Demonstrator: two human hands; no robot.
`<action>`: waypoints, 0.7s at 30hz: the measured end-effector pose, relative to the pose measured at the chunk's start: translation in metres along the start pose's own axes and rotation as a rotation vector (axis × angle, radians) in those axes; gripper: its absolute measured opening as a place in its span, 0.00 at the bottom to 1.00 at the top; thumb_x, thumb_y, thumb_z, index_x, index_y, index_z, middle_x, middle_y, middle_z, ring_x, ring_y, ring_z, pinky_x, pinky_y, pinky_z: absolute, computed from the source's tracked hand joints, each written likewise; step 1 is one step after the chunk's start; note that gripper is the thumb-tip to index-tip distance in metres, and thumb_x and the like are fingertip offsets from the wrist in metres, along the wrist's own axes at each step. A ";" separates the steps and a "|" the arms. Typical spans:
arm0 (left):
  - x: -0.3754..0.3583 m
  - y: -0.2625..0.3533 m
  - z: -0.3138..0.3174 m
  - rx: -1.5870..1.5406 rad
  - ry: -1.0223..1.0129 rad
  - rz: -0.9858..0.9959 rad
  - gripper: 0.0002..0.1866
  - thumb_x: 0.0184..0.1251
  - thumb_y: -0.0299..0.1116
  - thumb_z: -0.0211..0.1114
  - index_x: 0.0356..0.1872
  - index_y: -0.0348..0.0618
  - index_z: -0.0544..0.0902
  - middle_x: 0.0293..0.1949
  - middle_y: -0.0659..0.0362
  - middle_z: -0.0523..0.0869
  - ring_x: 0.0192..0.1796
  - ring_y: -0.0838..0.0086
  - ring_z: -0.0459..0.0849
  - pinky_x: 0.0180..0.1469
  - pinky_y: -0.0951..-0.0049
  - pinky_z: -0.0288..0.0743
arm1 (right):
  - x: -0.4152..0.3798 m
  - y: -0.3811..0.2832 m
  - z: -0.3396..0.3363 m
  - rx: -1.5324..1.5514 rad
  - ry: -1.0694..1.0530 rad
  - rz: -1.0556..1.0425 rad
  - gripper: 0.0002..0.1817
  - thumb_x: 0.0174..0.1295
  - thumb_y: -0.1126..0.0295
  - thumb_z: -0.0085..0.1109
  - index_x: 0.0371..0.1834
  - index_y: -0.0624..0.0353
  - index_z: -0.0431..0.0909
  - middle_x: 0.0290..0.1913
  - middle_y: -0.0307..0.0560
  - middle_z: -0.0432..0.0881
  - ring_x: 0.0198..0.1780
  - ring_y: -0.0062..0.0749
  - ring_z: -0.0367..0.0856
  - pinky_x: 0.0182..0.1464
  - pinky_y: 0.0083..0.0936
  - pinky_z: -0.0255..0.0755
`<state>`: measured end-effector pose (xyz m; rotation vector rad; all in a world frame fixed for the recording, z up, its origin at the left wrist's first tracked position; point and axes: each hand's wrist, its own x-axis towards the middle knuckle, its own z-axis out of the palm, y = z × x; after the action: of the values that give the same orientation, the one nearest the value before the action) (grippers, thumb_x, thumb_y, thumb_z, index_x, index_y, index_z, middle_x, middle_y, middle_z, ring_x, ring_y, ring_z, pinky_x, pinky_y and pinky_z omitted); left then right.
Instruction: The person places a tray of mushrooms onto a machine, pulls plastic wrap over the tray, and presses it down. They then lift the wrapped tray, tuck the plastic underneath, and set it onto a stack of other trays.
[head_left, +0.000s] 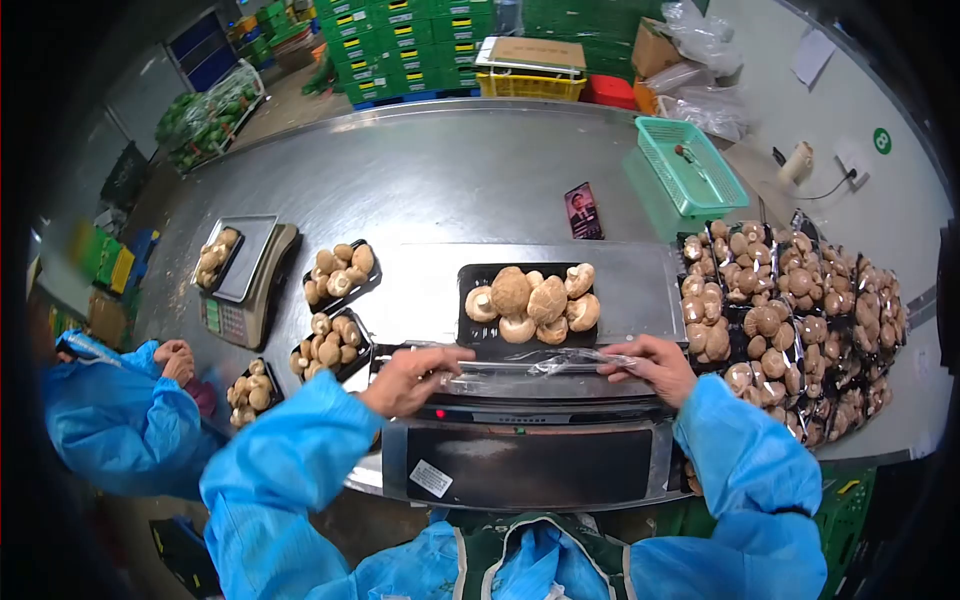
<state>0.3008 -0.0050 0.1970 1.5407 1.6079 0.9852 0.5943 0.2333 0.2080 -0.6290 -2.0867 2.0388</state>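
Both hands pull cling film toward a tray of mushrooms on the wrapping machine.

The left hand (pixel 408 378) and right hand (pixel 650 366) each pinch an end of the cling film (pixel 530 366), which lies stretched just in front of the black tray of mushrooms (pixel 530 303); to wrap it well, I judge the film should stay taut and level, with even pull from both sides. Left to right on the steel worktop (pixel 420 180): a co-worker's hands (pixel 176 358), a scale (pixel 245 275), three filled trays (pixel 330 320), the wrapping machine (pixel 530 460), a green basket (pixel 685 165) and stacked wrapped trays (pixel 800 320). Green crates (pixel 400 45) line the room behind.
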 end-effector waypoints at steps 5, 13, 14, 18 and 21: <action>-0.042 0.065 -0.017 -0.762 0.201 0.011 0.03 0.68 0.21 0.48 0.36 0.33 0.71 0.46 0.38 0.81 0.50 0.57 0.82 0.52 0.57 0.78 | -0.075 -0.029 -0.020 0.654 0.278 -0.080 0.09 0.62 0.69 0.55 0.34 0.62 0.66 0.45 0.67 0.78 0.48 0.52 0.81 0.51 0.48 0.77; 0.115 0.062 -0.118 0.763 0.292 0.638 0.26 0.57 0.11 0.50 0.57 0.41 0.70 0.56 0.47 0.78 0.55 0.56 0.79 0.58 0.65 0.76 | 0.087 -0.085 -0.065 -0.900 0.334 -0.729 0.25 0.59 0.86 0.47 0.60 0.53 0.68 0.59 0.55 0.73 0.61 0.44 0.72 0.63 0.32 0.67; 0.127 0.035 -0.119 0.937 0.171 0.575 0.30 0.54 0.11 0.51 0.60 0.46 0.68 0.60 0.50 0.72 0.58 0.56 0.76 0.60 0.65 0.73 | 0.110 -0.068 -0.075 -1.171 0.236 -0.742 0.29 0.56 0.86 0.48 0.62 0.50 0.66 0.62 0.54 0.69 0.63 0.44 0.69 0.64 0.32 0.65; 0.142 -0.041 -0.114 1.108 -0.124 0.382 0.42 0.51 0.15 0.58 0.68 0.62 0.60 0.70 0.51 0.58 0.66 0.56 0.66 0.69 0.63 0.63 | 0.148 -0.035 -0.091 -1.642 -0.048 -0.717 0.34 0.54 0.83 0.49 0.66 0.46 0.62 0.70 0.49 0.58 0.70 0.41 0.58 0.69 0.32 0.57; 0.137 -0.058 -0.091 0.963 -0.097 0.238 0.38 0.54 0.33 0.65 0.68 0.62 0.59 0.69 0.49 0.59 0.65 0.53 0.67 0.68 0.62 0.63 | 0.159 -0.018 -0.090 -1.703 -0.148 -0.673 0.33 0.56 0.78 0.49 0.68 0.47 0.60 0.71 0.50 0.56 0.71 0.43 0.55 0.71 0.33 0.52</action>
<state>0.1852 0.1259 0.1917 2.3946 1.9784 0.1843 0.4833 0.3802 0.2034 0.1875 -3.0244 -0.3350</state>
